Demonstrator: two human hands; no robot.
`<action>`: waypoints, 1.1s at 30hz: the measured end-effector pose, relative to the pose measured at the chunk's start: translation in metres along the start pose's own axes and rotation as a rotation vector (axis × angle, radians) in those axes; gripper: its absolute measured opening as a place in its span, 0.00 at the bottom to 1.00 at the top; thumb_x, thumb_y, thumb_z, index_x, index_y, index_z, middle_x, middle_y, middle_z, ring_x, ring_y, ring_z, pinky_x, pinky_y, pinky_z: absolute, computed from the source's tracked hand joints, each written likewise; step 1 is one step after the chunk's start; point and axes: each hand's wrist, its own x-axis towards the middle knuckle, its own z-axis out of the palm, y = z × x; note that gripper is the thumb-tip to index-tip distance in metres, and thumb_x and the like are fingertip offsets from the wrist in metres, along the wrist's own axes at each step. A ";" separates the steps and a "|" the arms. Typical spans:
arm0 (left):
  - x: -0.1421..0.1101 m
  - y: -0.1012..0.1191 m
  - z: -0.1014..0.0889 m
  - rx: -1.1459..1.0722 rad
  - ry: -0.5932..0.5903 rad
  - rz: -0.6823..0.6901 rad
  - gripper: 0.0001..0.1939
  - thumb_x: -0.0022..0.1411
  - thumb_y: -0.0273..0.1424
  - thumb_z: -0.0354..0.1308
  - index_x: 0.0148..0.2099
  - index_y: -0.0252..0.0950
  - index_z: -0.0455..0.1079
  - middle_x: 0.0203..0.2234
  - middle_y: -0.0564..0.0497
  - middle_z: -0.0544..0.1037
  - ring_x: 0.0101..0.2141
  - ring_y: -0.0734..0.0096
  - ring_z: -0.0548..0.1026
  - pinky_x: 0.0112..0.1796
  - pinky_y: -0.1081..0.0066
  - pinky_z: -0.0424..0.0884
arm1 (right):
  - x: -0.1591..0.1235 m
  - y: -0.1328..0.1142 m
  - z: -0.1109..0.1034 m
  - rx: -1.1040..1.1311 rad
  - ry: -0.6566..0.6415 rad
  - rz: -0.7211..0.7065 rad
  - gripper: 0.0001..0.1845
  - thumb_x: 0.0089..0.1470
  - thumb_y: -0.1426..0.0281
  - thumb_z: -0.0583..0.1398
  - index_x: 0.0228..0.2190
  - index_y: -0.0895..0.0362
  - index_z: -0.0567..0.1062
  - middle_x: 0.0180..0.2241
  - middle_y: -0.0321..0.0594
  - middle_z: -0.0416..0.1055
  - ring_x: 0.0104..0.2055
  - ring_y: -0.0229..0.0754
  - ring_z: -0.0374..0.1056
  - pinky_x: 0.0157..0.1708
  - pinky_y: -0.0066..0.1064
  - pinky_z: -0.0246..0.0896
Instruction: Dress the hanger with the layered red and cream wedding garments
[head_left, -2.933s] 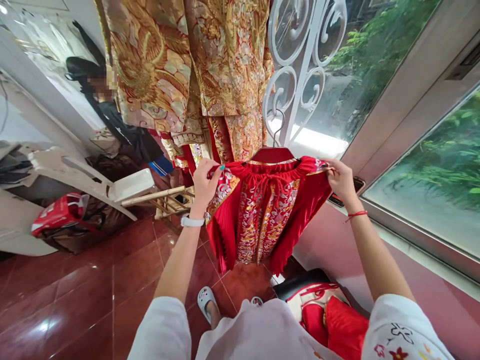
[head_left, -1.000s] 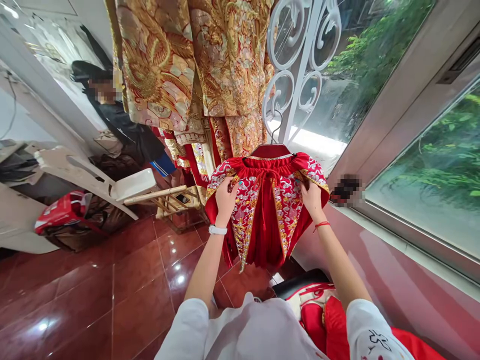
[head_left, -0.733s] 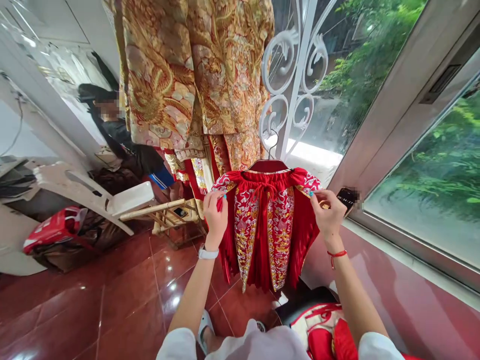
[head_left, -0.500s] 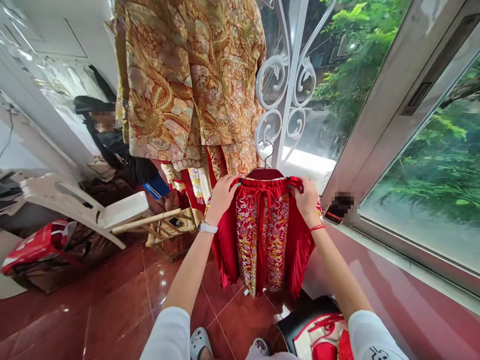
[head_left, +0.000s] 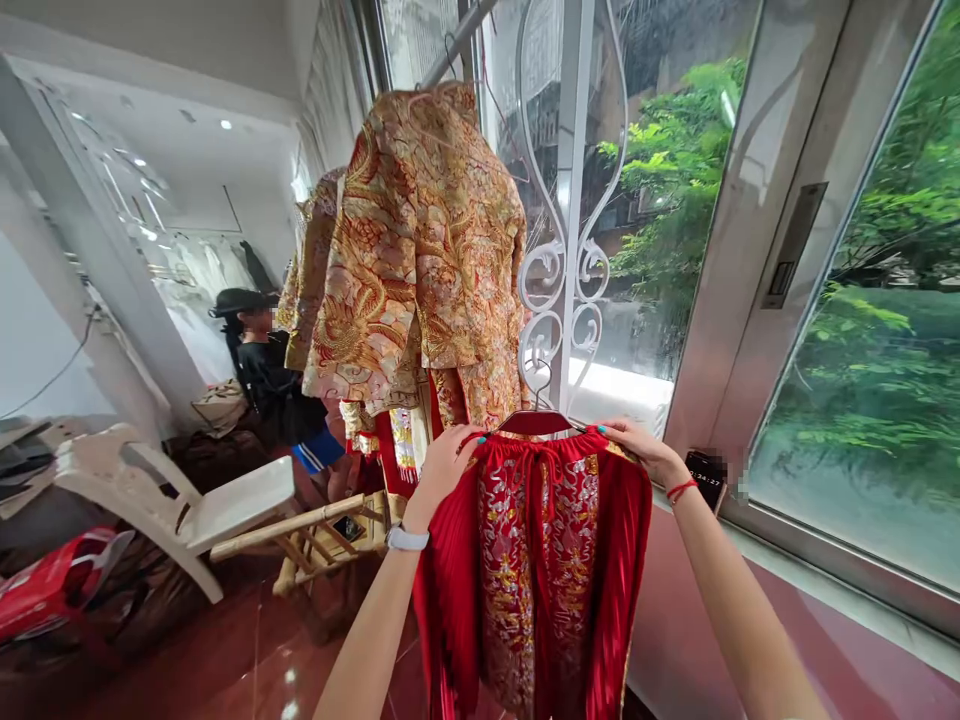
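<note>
A red pleated skirt with silver and gold embroidered panels and a tied drawstring hangs upright before me. Its waist sits on a dark red hanger with a metal hook. My left hand is closed on the waistband's left end, thumb and fingers pinching the cloth by the hanger. At the opposite end, my right hand grips the waistband, its fingers partly hidden behind the fabric. Behind the skirt hangs a gold embroidered jacket on a rail.
White scrollwork metal stands by the window. Along the left are a white plastic chair, a bamboo stool and a red bag. A person in a black cap is further back. A small clock rests on the sill.
The skirt on its hanger has come up and nearer, held in both hands. My view has tilted upward, showing the jacket's top and the rail. The right hand's fingers have straightened along the waistband.
</note>
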 end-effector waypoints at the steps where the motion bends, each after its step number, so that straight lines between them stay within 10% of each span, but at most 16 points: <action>1: -0.002 -0.001 0.001 0.002 0.006 0.000 0.15 0.70 0.37 0.50 0.50 0.43 0.76 0.46 0.47 0.81 0.49 0.55 0.78 0.53 0.54 0.73 | -0.004 0.000 0.001 -0.002 0.042 -0.036 0.29 0.44 0.44 0.68 0.33 0.56 0.83 0.35 0.45 0.80 0.36 0.48 0.73 0.36 0.36 0.70; 8: -0.021 -0.005 0.003 -0.018 0.080 -0.054 0.19 0.68 0.36 0.56 0.59 0.40 0.70 0.54 0.44 0.77 0.54 0.57 0.75 0.56 0.57 0.70 | -0.037 0.011 0.004 -0.248 0.270 -0.224 0.26 0.51 0.52 0.67 0.47 0.53 0.79 0.48 0.47 0.78 0.47 0.53 0.75 0.50 0.45 0.70; 13: -0.022 -0.002 -0.001 -0.032 0.080 -0.094 0.15 0.68 0.31 0.55 0.54 0.36 0.73 0.50 0.45 0.80 0.52 0.58 0.77 0.55 0.59 0.70 | -0.051 0.026 0.029 -0.515 0.679 -0.388 0.18 0.56 0.61 0.60 0.46 0.54 0.79 0.46 0.48 0.78 0.49 0.54 0.73 0.52 0.48 0.68; 19: -0.038 -0.018 -0.015 -0.101 0.013 -0.099 0.17 0.66 0.29 0.61 0.56 0.32 0.71 0.50 0.47 0.80 0.49 0.69 0.76 0.54 0.67 0.70 | -0.050 0.036 0.008 -0.446 0.443 -0.311 0.23 0.51 0.62 0.62 0.48 0.55 0.77 0.45 0.44 0.79 0.47 0.51 0.73 0.50 0.44 0.69; 26: -0.042 -0.036 -0.019 -0.129 -0.031 -0.161 0.17 0.70 0.33 0.56 0.56 0.28 0.71 0.50 0.49 0.80 0.50 0.69 0.75 0.57 0.64 0.67 | -0.056 0.038 0.009 -0.534 0.477 -0.270 0.29 0.51 0.61 0.64 0.54 0.54 0.73 0.52 0.47 0.74 0.53 0.56 0.71 0.57 0.51 0.65; 30: -0.079 -0.054 -0.004 -0.226 0.025 -0.121 0.31 0.71 0.44 0.53 0.69 0.32 0.59 0.63 0.46 0.69 0.66 0.59 0.61 0.65 0.57 0.58 | -0.141 0.049 0.009 -0.609 0.512 -0.183 0.40 0.53 0.52 0.63 0.64 0.48 0.61 0.65 0.48 0.60 0.65 0.57 0.60 0.61 0.56 0.60; 33: -0.173 -0.073 0.030 -0.317 0.155 -0.401 0.35 0.71 0.49 0.48 0.72 0.37 0.52 0.65 0.42 0.64 0.65 0.57 0.63 0.60 0.56 0.65 | -0.277 0.077 -0.001 -0.612 0.605 0.131 0.33 0.54 0.50 0.62 0.58 0.47 0.68 0.63 0.51 0.64 0.66 0.59 0.60 0.61 0.57 0.59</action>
